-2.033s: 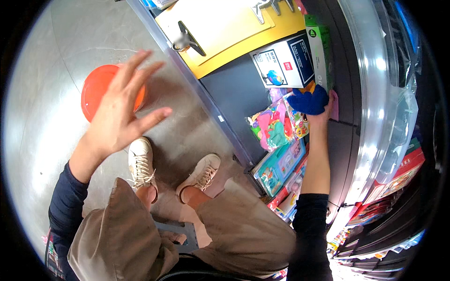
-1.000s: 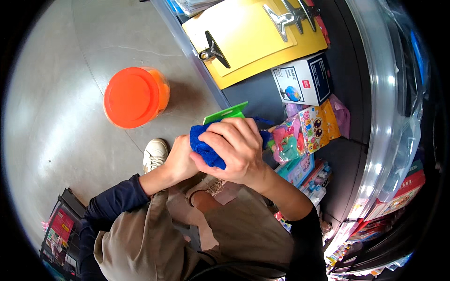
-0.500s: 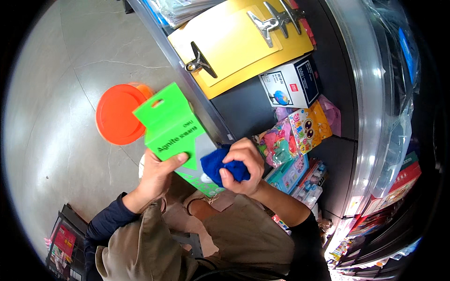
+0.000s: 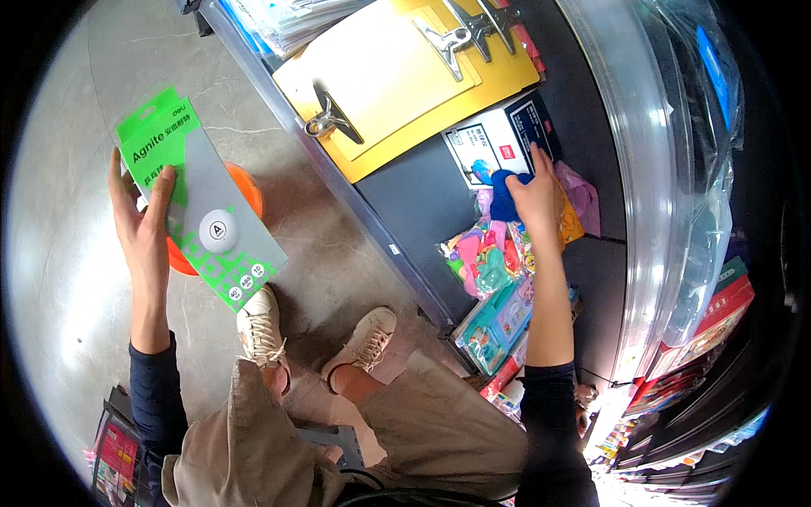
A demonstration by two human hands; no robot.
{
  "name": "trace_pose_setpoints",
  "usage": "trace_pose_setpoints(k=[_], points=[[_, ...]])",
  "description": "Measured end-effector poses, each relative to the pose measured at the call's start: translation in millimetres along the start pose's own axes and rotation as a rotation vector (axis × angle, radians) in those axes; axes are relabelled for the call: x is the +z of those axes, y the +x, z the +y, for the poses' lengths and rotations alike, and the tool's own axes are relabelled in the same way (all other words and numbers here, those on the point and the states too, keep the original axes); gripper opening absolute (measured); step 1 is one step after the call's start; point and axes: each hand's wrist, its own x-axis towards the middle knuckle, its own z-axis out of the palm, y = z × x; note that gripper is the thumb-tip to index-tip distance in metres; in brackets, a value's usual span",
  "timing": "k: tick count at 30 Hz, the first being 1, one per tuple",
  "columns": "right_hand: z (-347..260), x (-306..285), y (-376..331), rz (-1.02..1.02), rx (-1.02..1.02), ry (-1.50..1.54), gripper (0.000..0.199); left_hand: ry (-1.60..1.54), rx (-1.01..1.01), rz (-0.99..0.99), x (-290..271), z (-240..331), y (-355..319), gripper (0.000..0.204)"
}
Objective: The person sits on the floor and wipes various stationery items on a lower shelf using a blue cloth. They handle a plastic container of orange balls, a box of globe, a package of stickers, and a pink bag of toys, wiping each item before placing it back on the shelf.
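Note:
My left hand (image 4: pixel 144 211) grips a green and grey box of table tennis balls (image 4: pixel 190 160), thumb on its front, the other fingers behind it. The box hangs tilted over the floor at the left, its printed white ball facing up. On the right, my right hand (image 4: pixel 541 198) holds a bunched blue cloth (image 4: pixel 507 196) over the shelf. The cloth lies against the lower edge of a white and navy box with a globe picture (image 4: pixel 483 145). Just below is a clear bag of colourful pieces (image 4: pixel 492 262). Some of the right fingers are hidden.
Yellow clipboards (image 4: pixel 372 76) with metal clips lie on the dark shelf (image 4: pixel 389 198), near its clear raised edge (image 4: pixel 338 190). An orange-red round tub (image 4: pixel 245 188) stands on the floor, partly behind the green box. A clear plastic curtain (image 4: pixel 625 211) hangs at the right.
The green box has moved left and turned, away from the cloth that was against it. My right hand has carried the blue cloth right and up, over the shelf.

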Motion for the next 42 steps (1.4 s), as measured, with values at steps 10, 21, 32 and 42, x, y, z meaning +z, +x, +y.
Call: trace_pose_setpoints(k=[10, 21, 32, 42], points=[[-33.2, -3.0, -46.7, 0.199, -0.175, -0.161, 0.045, 0.171, 0.402, 0.051, 4.7, 23.9, -27.6, 0.064], [-27.1, 19.4, -83.9, 0.398, -0.352, -0.187, 0.035, -0.071, 0.407, -0.982, 115.5, 129.9, -73.2, 0.048], [16.3, 32.0, -95.9, 0.257, 0.214, 0.659, 0.049, 0.175, -0.066, -0.988, 288.1, 93.7, -67.6, 0.061], [5.7, -45.4, -132.3, -0.263, 0.453, 1.070, 0.028, 0.164, 0.240, -0.930, 179.2, 144.4, -92.0, 0.068]])
